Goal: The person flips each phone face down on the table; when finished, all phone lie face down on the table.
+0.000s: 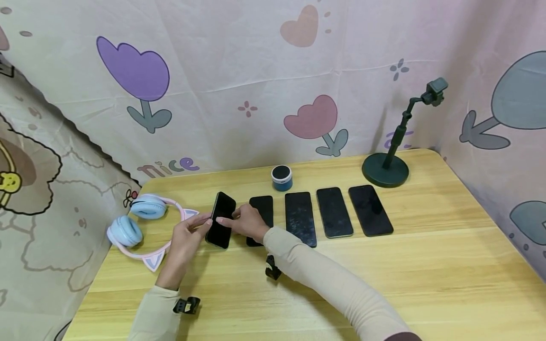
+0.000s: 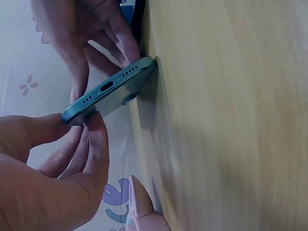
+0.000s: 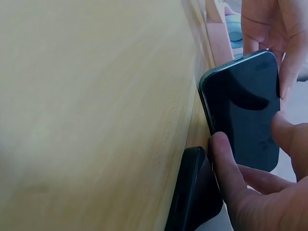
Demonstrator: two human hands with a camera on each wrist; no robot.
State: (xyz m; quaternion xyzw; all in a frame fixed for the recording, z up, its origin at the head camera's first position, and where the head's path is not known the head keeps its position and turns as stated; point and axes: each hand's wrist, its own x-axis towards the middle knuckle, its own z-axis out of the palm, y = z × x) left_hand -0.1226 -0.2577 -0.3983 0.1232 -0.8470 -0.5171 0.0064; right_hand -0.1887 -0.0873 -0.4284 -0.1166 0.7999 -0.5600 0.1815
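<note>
Both hands on the leftmost phone (image 1: 222, 219): left hand (image 1: 187, 237) pinches its left edge, right hand (image 1: 245, 221) fingers curl on its right edge. Phone is tilted, one long edge on the surface (image 1: 426, 265), just right of the cat-ear headphones (image 1: 141, 222).
</note>
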